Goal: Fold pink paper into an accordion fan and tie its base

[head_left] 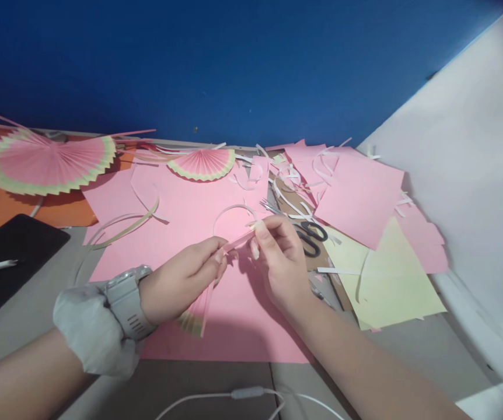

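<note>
My left hand (185,277), with a grey watch on its wrist, pinches a folded pink paper fan (199,312) whose pleats hang below the fingers. My right hand (280,256) is closed on the upper end of the same folded paper (239,239), along with a thin paper strip that loops above it (229,211). Both hands hover over a large pink sheet (181,210) lying on the table.
Black-handled scissors (310,236) lie just right of my right hand. Two open pink-and-yellow paper fans (45,163) (202,163) rest at the back. Pink and pale yellow sheets (387,280), paper strips, a black tablet with a pen (6,256) and a white cable (243,394) surround the work.
</note>
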Motion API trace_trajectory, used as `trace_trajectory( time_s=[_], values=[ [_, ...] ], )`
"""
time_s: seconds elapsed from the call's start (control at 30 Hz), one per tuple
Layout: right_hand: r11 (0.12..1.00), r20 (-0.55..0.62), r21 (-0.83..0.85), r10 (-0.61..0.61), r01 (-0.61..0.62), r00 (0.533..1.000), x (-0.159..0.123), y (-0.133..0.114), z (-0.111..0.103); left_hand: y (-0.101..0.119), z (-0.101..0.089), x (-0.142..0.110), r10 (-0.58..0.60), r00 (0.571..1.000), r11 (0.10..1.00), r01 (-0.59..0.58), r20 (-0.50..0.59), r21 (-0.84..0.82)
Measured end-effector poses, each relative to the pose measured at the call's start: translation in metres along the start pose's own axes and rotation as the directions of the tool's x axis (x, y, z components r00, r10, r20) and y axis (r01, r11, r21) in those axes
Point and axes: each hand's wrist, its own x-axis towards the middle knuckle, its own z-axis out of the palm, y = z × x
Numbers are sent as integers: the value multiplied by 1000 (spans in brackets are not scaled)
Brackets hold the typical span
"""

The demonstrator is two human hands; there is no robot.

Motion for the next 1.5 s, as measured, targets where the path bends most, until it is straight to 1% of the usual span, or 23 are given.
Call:
trace_trajectory(
  time_s=[0.2,0.3,0.37,0.43,0.5,0.53,0.6,0.63,0.67,0.7,0.77,0.8,0.83,0.9,1.0,1.1,1.23,1.37,1.5],
  values=[
    [1000,-34,2,0,1,999,1,3,-1,1,0,-1,29,999,999,-30,31,19],
    [1000,-31,-6,-10,10,999,1,4,-2,0,1,-2,22,1000,999,-22,19,23],
    [997,-26,-64,-53,51,998,-1,3,-1,-1,1,-2,5,1000,1000,-5,6,16],
    [976,4,-170,-136,135,991,-5,0,0,-1,2,-2,-13,1000,1000,13,-13,8],
    [916,89,-303,-248,263,965,-9,-2,0,-2,2,-2,-17,999,1000,17,-40,6],
    [869,157,-355,-308,345,938,-11,-3,1,-2,2,-1,-17,998,1000,18,-54,7],
    [773,289,-396,-407,496,866,-14,-4,1,-2,3,0,-19,996,1000,19,-82,2],
    [744,325,-400,-430,535,842,-14,-5,1,-2,3,0,-26,995,1000,25,-94,-12],
    [738,325,-405,-436,540,840,-14,-5,0,-3,4,1,-34,995,999,30,-98,-41],
    [753,284,-413,-428,512,858,-13,-4,0,-3,4,1,-38,995,996,30,-95,-81],
    [824,118,-415,-373,387,920,-10,-3,-2,-3,6,1,-22,998,987,13,-55,-158],
    [863,28,-395,-332,316,943,-8,-2,-3,-4,6,1,-7,1000,984,1,-29,-179],
    [899,-45,-357,-290,256,956,-6,0,-4,-4,7,1,12,1000,984,-13,-9,-179],
    [950,-123,-262,-206,168,971,-2,2,-5,-5,7,-1,29,1000,991,-27,12,-134],
    [981,-153,-160,-135,111,979,3,5,-7,-5,6,-2,-3,1000,997,4,20,-79],
    [984,-158,-140,-128,106,979,3,5,-7,-4,6,-2,-41,999,998,41,9,-51],
    [984,-123,-148,-121,103,985,1,3,-6,-1,5,-1,-43,999,999,44,-32,12],
    [980,-110,-157,-140,121,984,0,3,-5,-1,5,0,-38,999,999,39,-28,26],
    [959,-106,-248,-171,140,980,-1,0,-3,-2,5,1,-30,999,999,31,-30,18]
  ],
)
